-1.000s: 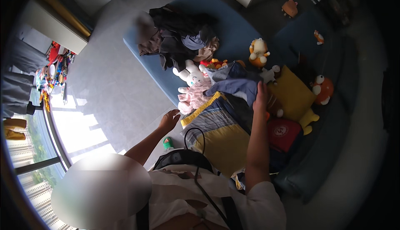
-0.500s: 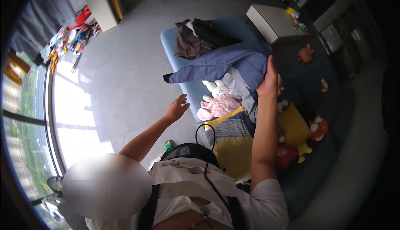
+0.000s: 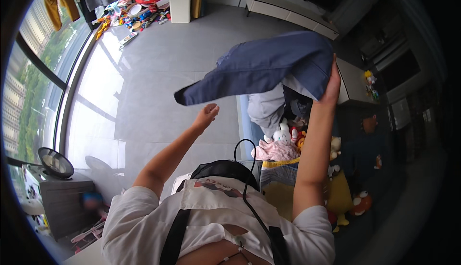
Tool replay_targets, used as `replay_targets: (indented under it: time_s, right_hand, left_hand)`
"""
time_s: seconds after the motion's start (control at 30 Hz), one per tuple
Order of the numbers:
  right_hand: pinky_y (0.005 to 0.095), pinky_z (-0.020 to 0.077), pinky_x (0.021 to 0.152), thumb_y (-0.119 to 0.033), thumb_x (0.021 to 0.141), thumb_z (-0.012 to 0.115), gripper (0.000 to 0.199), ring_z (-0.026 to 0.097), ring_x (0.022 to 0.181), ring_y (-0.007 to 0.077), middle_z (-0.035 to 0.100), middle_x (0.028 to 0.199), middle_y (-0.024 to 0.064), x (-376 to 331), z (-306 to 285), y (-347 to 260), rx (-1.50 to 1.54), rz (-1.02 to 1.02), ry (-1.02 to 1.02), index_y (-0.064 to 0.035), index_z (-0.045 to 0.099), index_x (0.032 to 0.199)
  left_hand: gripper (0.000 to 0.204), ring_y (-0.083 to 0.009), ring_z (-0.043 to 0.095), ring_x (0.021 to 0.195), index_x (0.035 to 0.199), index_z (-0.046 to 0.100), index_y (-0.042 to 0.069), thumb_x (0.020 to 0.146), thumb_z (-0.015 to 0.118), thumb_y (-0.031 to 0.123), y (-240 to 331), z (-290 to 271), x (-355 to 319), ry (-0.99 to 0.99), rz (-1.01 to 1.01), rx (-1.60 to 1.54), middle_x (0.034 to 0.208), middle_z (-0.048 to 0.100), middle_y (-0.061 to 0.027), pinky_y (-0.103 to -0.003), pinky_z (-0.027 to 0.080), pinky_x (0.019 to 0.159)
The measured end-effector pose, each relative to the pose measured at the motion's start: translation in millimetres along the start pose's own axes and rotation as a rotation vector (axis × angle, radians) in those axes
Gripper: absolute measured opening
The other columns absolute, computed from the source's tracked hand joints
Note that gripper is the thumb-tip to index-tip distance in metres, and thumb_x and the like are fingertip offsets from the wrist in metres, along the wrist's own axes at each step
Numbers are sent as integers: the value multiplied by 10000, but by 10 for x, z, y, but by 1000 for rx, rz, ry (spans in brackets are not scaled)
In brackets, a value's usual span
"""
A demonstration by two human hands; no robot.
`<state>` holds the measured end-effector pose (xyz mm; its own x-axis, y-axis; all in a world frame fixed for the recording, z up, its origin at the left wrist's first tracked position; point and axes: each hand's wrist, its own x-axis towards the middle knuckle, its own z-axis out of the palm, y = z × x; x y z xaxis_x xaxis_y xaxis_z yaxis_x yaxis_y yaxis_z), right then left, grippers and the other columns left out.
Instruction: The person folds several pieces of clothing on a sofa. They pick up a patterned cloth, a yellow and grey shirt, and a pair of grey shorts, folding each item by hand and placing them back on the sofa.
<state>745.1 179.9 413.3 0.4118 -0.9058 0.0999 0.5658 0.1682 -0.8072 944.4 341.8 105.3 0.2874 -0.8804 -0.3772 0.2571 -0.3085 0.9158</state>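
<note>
A dark blue garment (image 3: 269,65), perhaps a jacket or trousers, hangs in the air with a dark-tipped end stretching to the left. My right hand (image 3: 330,86) is closed on its right side, and the cloth partly covers the fingers. Just below the dangling end, my left hand (image 3: 207,116) is apart from the cloth, fingers loosely bent with nothing in them. Beneath the garment, light grey clothing (image 3: 265,109) lies on the blue sofa seat (image 3: 246,126). A white plush rabbit (image 3: 282,134) and a pink cloth (image 3: 274,150) lie nearer to me.
Several toys (image 3: 137,12) are heaped by the window at the far left. A round fan (image 3: 55,163) tops a grey cabinet (image 3: 72,197) at left. Yellow cushions, an orange plush toy (image 3: 361,202) and a white low table (image 3: 353,80) are on the right. A TV cabinet (image 3: 288,14) stands behind.
My right hand has raised the blue garment off the sofa and spread it further up. My left hand's fingers have bent inward. The view has swung right, showing more floor and the cabinet at left.
</note>
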Motion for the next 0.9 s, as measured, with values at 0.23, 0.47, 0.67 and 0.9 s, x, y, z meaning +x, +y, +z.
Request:
replay_targets:
  time_s: [0.23,0.47,0.67,0.9]
  right_hand:
    - [348,379,933,-356,936,351,463,510,1071,231,515,1183,132,156,283,409,-226,-102,-66,-7,462,1218]
    - [356,433,884,-392,905,433,502,541,1024,247,520,1165,146,390,370,656,-160,115,-159,17,459,1196]
    - [339,408,907,-453,865,486,550,532,1032,223,538,1143,128,687,-97,966,-301,205,-61,5,491,1170]
    - [152,353,570,-210,889,528,197,446,637,22,511,719,-71,1415,-1193,1779,-906,394,-374,-65,548,1021]
  left_hand:
    - [732,-289,439,1152,1239,392,-42,853,380,580,302,-768,125,-365,-14,-1020,1256,454,-148,-378,316,999]
    - [657,-280,465,1126,1236,453,76,836,394,594,999,-1026,195,-239,268,-1302,1240,491,-100,-437,333,981]
    - [628,-296,517,1062,1097,526,-17,832,453,548,1526,-1727,244,-180,476,-1338,1150,543,-157,-459,368,956]
    - [234,-243,624,812,1012,549,44,787,552,108,1737,-1827,604,153,275,-1095,989,605,-125,-375,527,716]
